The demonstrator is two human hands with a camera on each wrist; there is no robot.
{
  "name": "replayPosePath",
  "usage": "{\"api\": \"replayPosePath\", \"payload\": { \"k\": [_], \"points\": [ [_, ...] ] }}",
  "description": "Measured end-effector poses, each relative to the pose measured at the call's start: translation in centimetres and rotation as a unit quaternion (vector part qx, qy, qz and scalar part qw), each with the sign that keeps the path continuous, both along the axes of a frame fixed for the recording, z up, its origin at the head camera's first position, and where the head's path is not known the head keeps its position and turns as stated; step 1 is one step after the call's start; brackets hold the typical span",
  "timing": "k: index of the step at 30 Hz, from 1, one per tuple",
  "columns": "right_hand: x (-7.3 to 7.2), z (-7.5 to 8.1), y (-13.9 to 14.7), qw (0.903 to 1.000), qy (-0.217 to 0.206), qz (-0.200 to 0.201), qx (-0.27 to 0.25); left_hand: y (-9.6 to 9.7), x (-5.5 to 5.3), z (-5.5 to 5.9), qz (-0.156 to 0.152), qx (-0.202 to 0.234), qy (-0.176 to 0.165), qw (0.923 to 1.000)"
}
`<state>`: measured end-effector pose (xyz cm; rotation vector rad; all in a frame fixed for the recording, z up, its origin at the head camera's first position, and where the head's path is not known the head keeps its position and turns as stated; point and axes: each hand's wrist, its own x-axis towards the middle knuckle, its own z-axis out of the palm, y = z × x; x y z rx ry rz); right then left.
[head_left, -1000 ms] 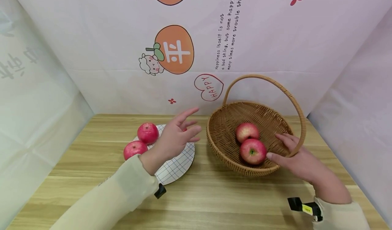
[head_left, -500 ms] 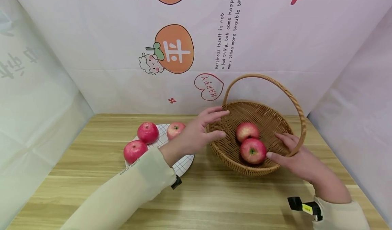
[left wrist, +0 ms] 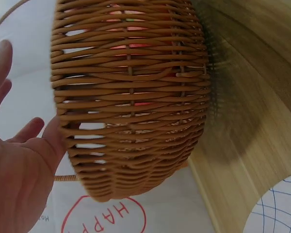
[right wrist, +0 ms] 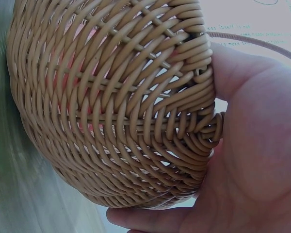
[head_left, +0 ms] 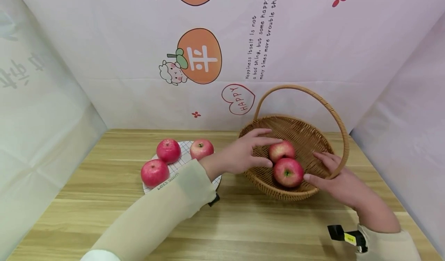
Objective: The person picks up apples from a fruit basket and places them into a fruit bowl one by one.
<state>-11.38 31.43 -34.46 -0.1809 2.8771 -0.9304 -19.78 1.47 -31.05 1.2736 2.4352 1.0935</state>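
The brown wicker basket [head_left: 264, 180] with a tall arched handle stands on the right of the table. Two red apples lie in it, a rear apple [head_left: 282, 151] and a front apple [head_left: 288, 172]. My right hand [head_left: 342, 183] holds the basket's right rim at the foot of the handle, thumb and fingers reaching over the edge. My left hand [head_left: 248, 153] hangs over the basket's left side with fingers spread and nothing in them, its fingertips overlapping the rear apple in the head view. In the left wrist view the left hand [left wrist: 19, 170] shows behind the woven wall.
A white plate with blue grid lines [head_left: 182, 161] lies on the wooden table [head_left: 243, 230] at the left. On it are three apples: a back-left apple [head_left: 168, 151], a front-left apple [head_left: 155, 173] and a right apple [head_left: 201, 149]. A printed white cloth [head_left: 139, 99] backs the table.
My left hand has moved right, from above the plate to over the basket, uncovering the plate's right apple. The right hand and the basket have stayed in place.
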Motion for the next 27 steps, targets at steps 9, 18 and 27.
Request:
{"api": "replayPosePath", "payload": {
  "k": [9,18,27],
  "points": [
    [0.0,0.1,0.0,1.0000,-0.001,-0.002,0.000,2.2,-0.6,-0.8,-0.031,-0.078,0.033,0.9959],
    [0.0,-0.1,-0.1,0.9999,-0.005,0.001,-0.010,3.2,-1.2,-0.6,-0.045,-0.103,0.027,0.9933],
    [-0.1,0.1,-0.2,1.0000,-0.006,0.000,-0.003,4.0,-2.2,-0.9,-0.062,-0.105,-0.008,0.9926]
  ]
}}
